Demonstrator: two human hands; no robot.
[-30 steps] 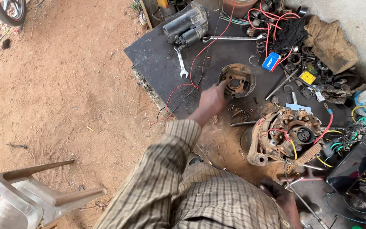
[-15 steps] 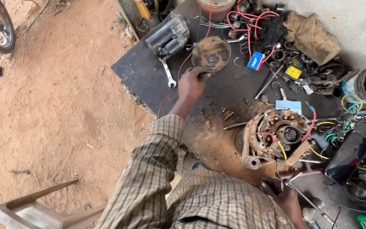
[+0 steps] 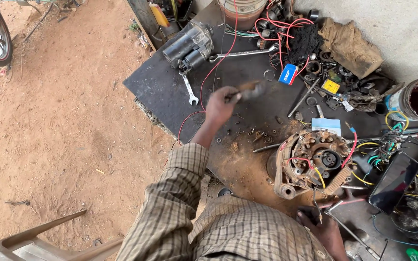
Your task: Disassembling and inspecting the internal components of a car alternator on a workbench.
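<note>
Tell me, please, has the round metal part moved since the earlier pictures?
Yes: the left hand has lifted the round metal part off the black mat.

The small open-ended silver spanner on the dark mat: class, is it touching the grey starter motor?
Touching. In the head view the spanner's upper end meets the starter motor's underside with no mat visible between.

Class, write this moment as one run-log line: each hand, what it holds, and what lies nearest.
left hand: raised, gripping blurred rusty part | right hand: low by alternator, grip unclear | nearby: spanner, starter motor on dark mat
</note>
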